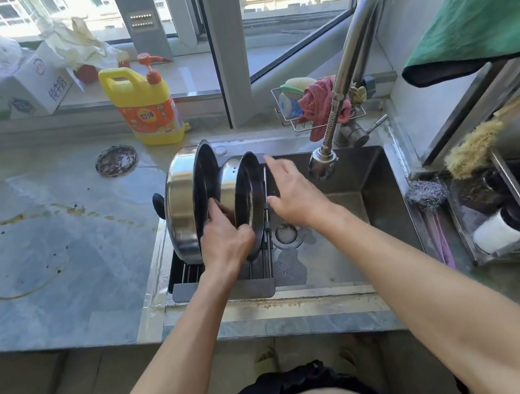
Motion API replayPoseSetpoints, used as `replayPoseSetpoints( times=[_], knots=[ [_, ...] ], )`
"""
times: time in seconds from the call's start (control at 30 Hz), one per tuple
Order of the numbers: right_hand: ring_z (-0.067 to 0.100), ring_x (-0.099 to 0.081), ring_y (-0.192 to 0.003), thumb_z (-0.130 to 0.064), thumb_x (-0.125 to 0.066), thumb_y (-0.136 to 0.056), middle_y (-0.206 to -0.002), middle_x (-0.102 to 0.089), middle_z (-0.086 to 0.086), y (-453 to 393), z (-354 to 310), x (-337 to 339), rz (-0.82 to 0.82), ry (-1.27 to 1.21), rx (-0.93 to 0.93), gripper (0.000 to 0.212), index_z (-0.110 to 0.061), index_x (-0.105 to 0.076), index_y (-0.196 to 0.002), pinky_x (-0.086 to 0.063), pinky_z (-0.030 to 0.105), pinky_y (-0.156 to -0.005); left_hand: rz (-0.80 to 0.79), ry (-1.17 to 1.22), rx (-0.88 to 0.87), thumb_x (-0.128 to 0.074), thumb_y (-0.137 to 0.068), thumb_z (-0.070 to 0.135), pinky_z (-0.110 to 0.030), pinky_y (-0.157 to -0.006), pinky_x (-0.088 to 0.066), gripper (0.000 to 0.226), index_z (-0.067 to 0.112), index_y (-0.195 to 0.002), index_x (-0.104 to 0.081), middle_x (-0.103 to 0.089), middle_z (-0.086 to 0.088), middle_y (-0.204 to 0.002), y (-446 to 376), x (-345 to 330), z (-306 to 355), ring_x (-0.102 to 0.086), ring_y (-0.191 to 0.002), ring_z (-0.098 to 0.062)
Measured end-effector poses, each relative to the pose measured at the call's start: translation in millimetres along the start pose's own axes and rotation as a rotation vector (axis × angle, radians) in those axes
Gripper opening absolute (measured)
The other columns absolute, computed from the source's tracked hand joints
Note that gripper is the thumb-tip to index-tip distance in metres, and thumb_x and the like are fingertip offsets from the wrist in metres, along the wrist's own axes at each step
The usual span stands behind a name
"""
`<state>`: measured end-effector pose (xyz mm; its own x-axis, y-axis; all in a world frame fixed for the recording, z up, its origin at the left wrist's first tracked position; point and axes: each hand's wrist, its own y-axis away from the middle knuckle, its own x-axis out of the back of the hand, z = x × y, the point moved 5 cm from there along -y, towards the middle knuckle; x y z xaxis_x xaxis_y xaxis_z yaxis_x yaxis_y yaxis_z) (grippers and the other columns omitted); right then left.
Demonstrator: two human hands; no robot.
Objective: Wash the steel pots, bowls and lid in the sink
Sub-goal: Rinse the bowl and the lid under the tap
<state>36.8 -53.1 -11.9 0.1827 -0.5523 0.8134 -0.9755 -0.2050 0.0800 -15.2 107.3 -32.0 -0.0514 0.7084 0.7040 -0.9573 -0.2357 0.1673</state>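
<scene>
We see two steel vessels standing on edge on a dark drying rack over the sink's left part: a large steel pot with a black handle, and a smaller steel bowl just beside it. Our left hand curls its fingers round the bowl's lower rim, thumb tucked between pot and bowl. Our right hand hovers with fingers loosely spread just right of the bowl, holding nothing; whether it touches the rim we cannot tell. Beyond that hand hangs one faucet, its spray head over the basin, crowding the space above the drain. Farther from the left hand, on the desk, stand one yellow detergent bottle and one round strainer. Right of the right hand lies one steel scourer, with a wire caddy of cloths behind the faucet.
</scene>
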Motion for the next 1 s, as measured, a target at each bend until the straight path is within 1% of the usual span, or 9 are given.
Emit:
replayPoseSetpoints(
  times=[0.17, 0.33, 0.47, 0.57, 0.67, 0.77, 0.83, 0.9, 1.0],
  knots=[
    [0.031, -0.011, -0.149, 0.008, -0.053, -0.083, -0.165, 0.007, 0.006, -19, -25, 8, -0.066, 0.555, 0.233, 0.099, -0.029, -0.001, -0.158, -0.049, 0.044, -0.094, 0.012, -0.042, -0.046, -0.062, -0.083, 0.021, -0.042, -0.089, -0.054, 0.079, 0.009, -0.154, -0.029, -0.070, -0.011, -0.110, 18, -2, 4, -0.067, -0.101, -0.032],
    [0.030, -0.042, -0.129, -0.007, -0.047, -0.095, -0.144, -0.042, 0.012, -32, -39, 9, -0.016, 0.644, 0.383, 0.042, -0.019, -0.051, -0.135, -0.048, 0.043, -0.089, 0.058, 0.010, -0.078, -0.065, -0.086, 0.024, -0.037, -0.087, -0.052, 0.075, 0.014, -0.153, -0.033, -0.071, -0.006, -0.110, 37, 1, 2, -0.068, -0.099, -0.027],
    [0.034, -0.062, -0.096, 0.000, -0.044, -0.092, -0.103, -0.063, 0.008, -34, -64, 24, 0.184, 0.507, 0.417, 0.031, -0.013, -0.063, -0.113, -0.038, 0.035, -0.066, 0.119, 0.034, -0.096, -0.059, -0.089, 0.016, -0.043, -0.088, -0.056, 0.070, 0.013, -0.154, -0.033, -0.071, -0.006, -0.108, 39, 12, 4, -0.068, -0.098, -0.026],
    [0.033, -0.061, -0.099, -0.009, -0.047, -0.096, -0.106, -0.065, 0.011, -42, -65, 23, 0.115, 0.345, 0.211, 0.022, -0.011, -0.064, -0.110, -0.043, 0.034, -0.073, 0.138, 0.039, -0.105, -0.056, -0.091, 0.012, -0.043, -0.087, -0.055, 0.059, 0.014, -0.149, -0.043, -0.068, -0.008, -0.111, 33, 15, 12, -0.064, -0.101, -0.027],
    [0.027, -0.063, -0.095, -0.024, -0.060, -0.092, -0.106, -0.066, 0.010, -41, -38, -5, -0.054, -0.200, -0.158, 0.023, -0.007, -0.063, -0.108, -0.053, 0.037, -0.081, 0.097, 0.075, -0.095, -0.057, -0.089, 0.015, -0.041, -0.095, -0.051, 0.044, 0.016, -0.133, -0.057, -0.064, -0.005, -0.119, 28, 13, 15, -0.059, -0.112, -0.025],
    [0.026, -0.068, -0.082, -0.010, -0.067, -0.086, -0.091, -0.065, 0.015, -31, -20, -27, -0.077, -0.682, -0.404, 0.013, -0.004, -0.056, -0.082, -0.061, 0.048, -0.073, 0.035, 0.158, -0.107, -0.057, -0.091, 0.007, -0.025, -0.092, -0.048, 0.046, 0.014, -0.136, -0.056, -0.065, -0.001, -0.116, 28, 11, 11, -0.062, -0.112, -0.021],
    [0.023, -0.061, -0.073, -0.005, -0.063, -0.086, -0.078, -0.054, 0.014, -29, -17, -25, -0.008, -0.718, -0.399, 0.015, -0.007, -0.052, -0.077, -0.061, 0.047, -0.067, 0.003, 0.194, -0.131, -0.056, -0.095, 0.003, -0.005, -0.078, -0.043, 0.043, 0.011, -0.136, -0.057, -0.064, 0.008, -0.105, 31, 18, 13, -0.065, -0.101, -0.009],
    [0.022, -0.054, -0.070, -0.010, -0.058, -0.087, -0.074, -0.054, 0.020, -24, -19, -11, 0.067, -0.698, -0.370, 0.010, -0.003, -0.057, -0.079, -0.055, 0.046, -0.061, 0.006, 0.213, -0.160, -0.056, -0.098, 0.002, -0.001, -0.069, -0.045, 0.037, 0.008, -0.134, -0.060, -0.063, 0.010, -0.101, 29, 31, 18, -0.060, -0.087, 0.006],
    [0.020, -0.048, -0.066, -0.011, -0.048, -0.090, -0.068, -0.052, 0.011, -20, -32, 22, 0.139, -0.639, -0.268, 0.018, -0.009, -0.057, -0.074, -0.043, 0.039, -0.057, 0.083, 0.200, -0.236, -0.056, -0.098, 0.004, -0.008, -0.078, -0.052, 0.032, 0.011, -0.127, -0.067, -0.069, 0.003, -0.106, 11, 61, 35, -0.067, -0.091, -0.007]
  ],
)
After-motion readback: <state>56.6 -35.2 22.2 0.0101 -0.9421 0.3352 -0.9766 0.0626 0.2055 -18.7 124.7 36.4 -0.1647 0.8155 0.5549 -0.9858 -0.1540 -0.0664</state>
